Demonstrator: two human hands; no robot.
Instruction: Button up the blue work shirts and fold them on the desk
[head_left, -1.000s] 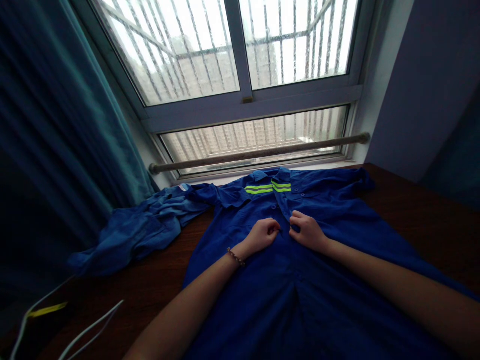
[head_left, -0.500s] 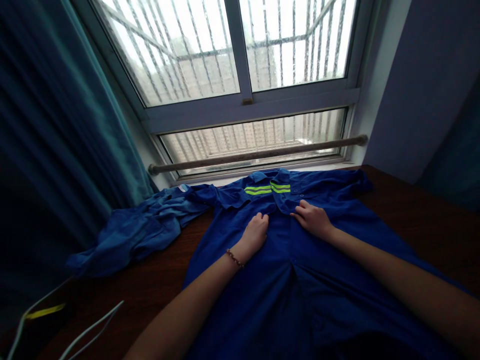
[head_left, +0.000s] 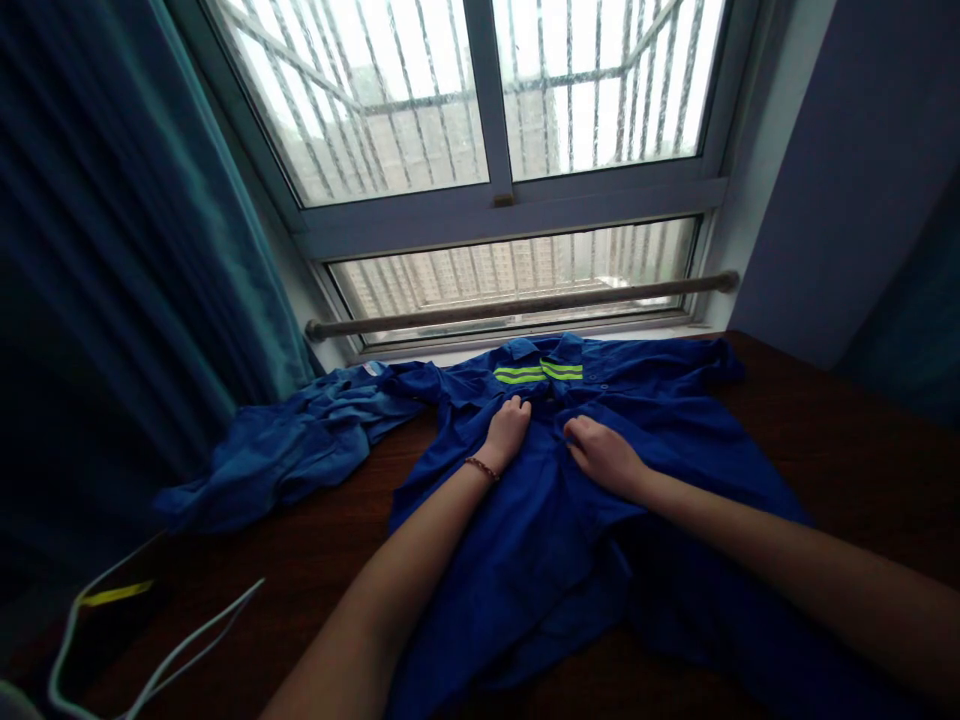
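A dark blue work shirt (head_left: 675, 430) with two yellow-green reflective stripes (head_left: 537, 373) at the collar lies front-up on a dark wooden table (head_left: 315, 540). My left hand (head_left: 508, 428), a bead bracelet on its wrist, has its fingers curled on the fabric just below the collar, left of the placket. Beside it, my right hand (head_left: 600, 455) rests on the placket with fingers bent against the cloth. Both hands press or pinch the shirt front near the top buttons. The shirt's lower part is bunched toward me.
A second, lighter blue garment (head_left: 300, 450) lies crumpled at the table's left. A window with a metal rail (head_left: 525, 300) runs along the far edge. A teal curtain (head_left: 112, 250) hangs at left. White cables (head_left: 150, 650) sit at the near left corner.
Both hands moved up the shirt front from mid-chest to just under the collar. The shirt's lower part has bunched up and pulled toward the window.
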